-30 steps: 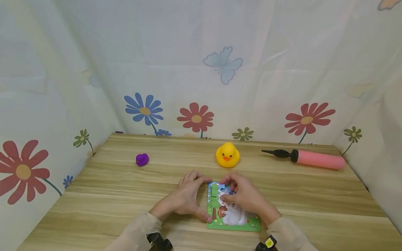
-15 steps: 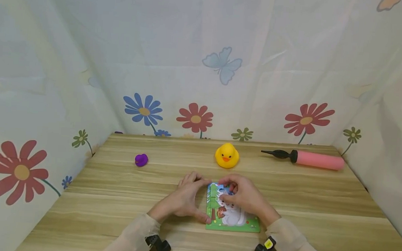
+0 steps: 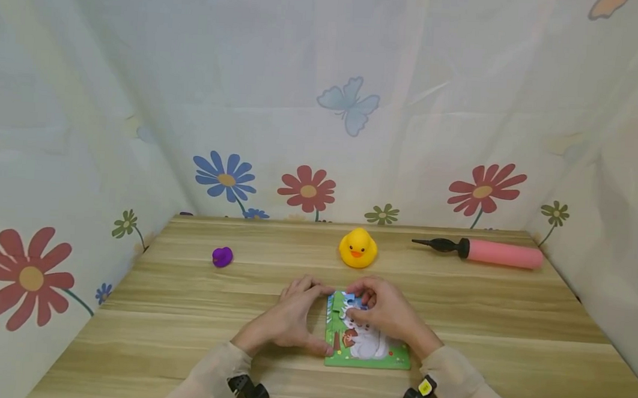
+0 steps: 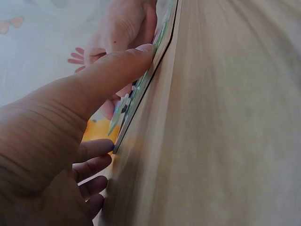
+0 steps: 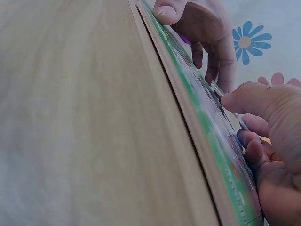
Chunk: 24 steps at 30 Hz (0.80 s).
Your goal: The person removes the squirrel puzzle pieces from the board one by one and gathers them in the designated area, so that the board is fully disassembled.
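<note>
A picture puzzle (image 3: 368, 347) with a white animal on green lies flat on the wooden table. My left hand (image 3: 292, 318) spans its left side, thumb on the near corner and forefinger at the far corner, holding the board. From the right, my right hand (image 3: 390, 311) reaches over the upper part and pinches a puzzle piece (image 4: 116, 114) between thumb and fingers. In the left wrist view that piece tilts up from the board. The right wrist view shows its edge just under the right thumb (image 5: 242, 99). The right hand hides the board's upper right.
Behind the puzzle stands a yellow rubber duck (image 3: 358, 249). A small purple duck (image 3: 222, 257) is to the left. At the back right lies a pink and black balloon pump (image 3: 502, 254). A flowered curtain (image 3: 259, 100) surrounds the table (image 3: 172, 311).
The head view has shifted slightly, moving everything a little left and down in it. Both hands keep almost the same place on the puzzle; the piece by the right thumb sits slightly differently.
</note>
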Each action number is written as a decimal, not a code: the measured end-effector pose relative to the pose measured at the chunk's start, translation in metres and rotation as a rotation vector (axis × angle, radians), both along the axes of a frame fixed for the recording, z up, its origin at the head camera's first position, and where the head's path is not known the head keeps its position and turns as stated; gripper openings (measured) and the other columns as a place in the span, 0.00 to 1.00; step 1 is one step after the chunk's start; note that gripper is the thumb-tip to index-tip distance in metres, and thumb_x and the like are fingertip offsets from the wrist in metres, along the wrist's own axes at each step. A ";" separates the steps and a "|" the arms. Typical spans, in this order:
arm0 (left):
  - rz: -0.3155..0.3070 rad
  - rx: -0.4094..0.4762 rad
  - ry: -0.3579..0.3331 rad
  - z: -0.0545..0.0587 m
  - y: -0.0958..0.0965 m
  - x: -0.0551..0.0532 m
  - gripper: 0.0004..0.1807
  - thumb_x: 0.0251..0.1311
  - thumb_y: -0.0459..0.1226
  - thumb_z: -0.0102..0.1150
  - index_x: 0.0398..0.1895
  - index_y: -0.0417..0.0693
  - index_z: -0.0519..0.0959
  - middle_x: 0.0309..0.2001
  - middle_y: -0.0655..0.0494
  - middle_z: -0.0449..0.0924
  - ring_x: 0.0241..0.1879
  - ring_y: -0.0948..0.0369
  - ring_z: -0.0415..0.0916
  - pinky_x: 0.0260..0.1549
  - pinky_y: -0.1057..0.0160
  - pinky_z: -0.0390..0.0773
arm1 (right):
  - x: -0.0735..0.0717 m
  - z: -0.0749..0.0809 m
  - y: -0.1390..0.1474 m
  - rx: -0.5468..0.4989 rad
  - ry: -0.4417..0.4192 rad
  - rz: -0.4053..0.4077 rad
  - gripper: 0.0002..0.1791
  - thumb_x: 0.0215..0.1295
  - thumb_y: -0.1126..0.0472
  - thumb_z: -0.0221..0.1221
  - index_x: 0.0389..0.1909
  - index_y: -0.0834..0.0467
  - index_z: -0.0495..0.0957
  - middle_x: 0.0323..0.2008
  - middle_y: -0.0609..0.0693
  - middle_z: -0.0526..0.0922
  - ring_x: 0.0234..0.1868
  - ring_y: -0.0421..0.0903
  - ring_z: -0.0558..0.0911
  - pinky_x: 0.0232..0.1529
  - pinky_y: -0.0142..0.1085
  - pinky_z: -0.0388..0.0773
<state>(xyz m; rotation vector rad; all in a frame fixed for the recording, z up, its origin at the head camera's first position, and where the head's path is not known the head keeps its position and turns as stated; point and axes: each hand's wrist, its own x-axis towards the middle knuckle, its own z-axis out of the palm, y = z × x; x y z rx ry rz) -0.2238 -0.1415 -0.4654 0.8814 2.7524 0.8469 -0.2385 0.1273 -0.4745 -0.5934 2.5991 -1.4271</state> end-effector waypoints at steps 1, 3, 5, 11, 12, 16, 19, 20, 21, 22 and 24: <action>-0.004 -0.001 0.002 0.000 0.000 0.000 0.65 0.41 0.67 0.89 0.82 0.53 0.71 0.75 0.50 0.68 0.75 0.48 0.62 0.74 0.36 0.64 | 0.000 0.000 0.000 -0.004 0.001 0.000 0.21 0.65 0.61 0.80 0.56 0.55 0.87 0.42 0.48 0.83 0.42 0.47 0.78 0.42 0.32 0.78; -0.009 -0.005 0.005 -0.001 0.000 -0.001 0.65 0.41 0.67 0.88 0.83 0.53 0.71 0.76 0.49 0.67 0.75 0.47 0.61 0.74 0.36 0.64 | -0.001 -0.001 0.001 -0.012 0.003 -0.001 0.20 0.65 0.61 0.80 0.56 0.56 0.87 0.42 0.49 0.83 0.42 0.47 0.78 0.42 0.32 0.78; -0.010 -0.010 0.008 -0.001 0.000 -0.001 0.66 0.40 0.68 0.88 0.83 0.53 0.70 0.77 0.49 0.67 0.76 0.47 0.61 0.74 0.36 0.64 | -0.001 -0.002 0.002 -0.020 0.005 0.003 0.20 0.66 0.60 0.80 0.56 0.56 0.87 0.43 0.49 0.83 0.42 0.47 0.78 0.43 0.32 0.78; -0.019 -0.020 0.021 -0.001 0.000 0.002 0.71 0.34 0.68 0.91 0.84 0.51 0.69 0.79 0.46 0.65 0.77 0.44 0.60 0.76 0.33 0.61 | -0.002 -0.003 0.005 -0.049 -0.005 0.022 0.20 0.66 0.59 0.80 0.56 0.56 0.87 0.43 0.50 0.84 0.42 0.48 0.79 0.43 0.31 0.79; -0.020 -0.023 0.024 -0.001 0.000 0.003 0.72 0.34 0.68 0.92 0.84 0.51 0.69 0.79 0.46 0.65 0.77 0.44 0.60 0.77 0.33 0.61 | -0.002 -0.003 0.005 -0.051 -0.010 0.021 0.20 0.67 0.59 0.79 0.56 0.56 0.87 0.43 0.49 0.84 0.43 0.48 0.79 0.43 0.31 0.79; -0.019 -0.027 0.028 -0.001 0.001 0.003 0.72 0.33 0.68 0.92 0.84 0.51 0.68 0.78 0.46 0.65 0.77 0.45 0.60 0.77 0.34 0.61 | -0.003 0.000 0.007 -0.073 -0.023 0.032 0.19 0.69 0.60 0.78 0.57 0.58 0.86 0.44 0.51 0.85 0.43 0.48 0.79 0.43 0.31 0.80; -0.019 -0.028 0.033 -0.001 0.001 0.003 0.72 0.33 0.69 0.92 0.84 0.51 0.69 0.78 0.47 0.65 0.76 0.45 0.60 0.76 0.34 0.62 | -0.004 0.006 0.012 -0.093 -0.019 0.046 0.19 0.70 0.61 0.77 0.58 0.59 0.86 0.45 0.53 0.84 0.44 0.50 0.79 0.43 0.31 0.79; -0.018 -0.029 0.034 -0.001 0.001 0.003 0.72 0.32 0.69 0.92 0.83 0.51 0.69 0.78 0.47 0.65 0.76 0.45 0.60 0.76 0.34 0.62 | -0.004 0.009 0.013 -0.102 -0.016 0.049 0.19 0.70 0.61 0.77 0.59 0.59 0.86 0.46 0.54 0.84 0.44 0.51 0.79 0.43 0.31 0.80; -0.018 -0.030 0.034 -0.001 0.001 0.003 0.73 0.32 0.69 0.92 0.83 0.51 0.69 0.78 0.47 0.65 0.77 0.45 0.59 0.76 0.34 0.62 | -0.004 0.011 0.015 -0.108 -0.011 0.049 0.19 0.70 0.61 0.77 0.59 0.58 0.86 0.47 0.54 0.85 0.45 0.52 0.79 0.44 0.31 0.80; -0.017 -0.030 0.032 -0.001 0.001 0.003 0.73 0.32 0.69 0.92 0.84 0.51 0.69 0.78 0.46 0.65 0.77 0.45 0.59 0.76 0.34 0.61 | -0.004 0.014 0.017 -0.107 0.001 0.048 0.19 0.70 0.61 0.77 0.59 0.57 0.86 0.48 0.54 0.85 0.46 0.52 0.79 0.44 0.31 0.80; -0.017 -0.031 0.029 0.000 0.001 0.003 0.73 0.32 0.69 0.91 0.84 0.51 0.68 0.79 0.46 0.65 0.77 0.45 0.59 0.76 0.34 0.61 | -0.003 0.021 0.022 -0.093 0.030 0.040 0.19 0.70 0.60 0.77 0.59 0.56 0.87 0.49 0.53 0.85 0.46 0.52 0.80 0.45 0.32 0.80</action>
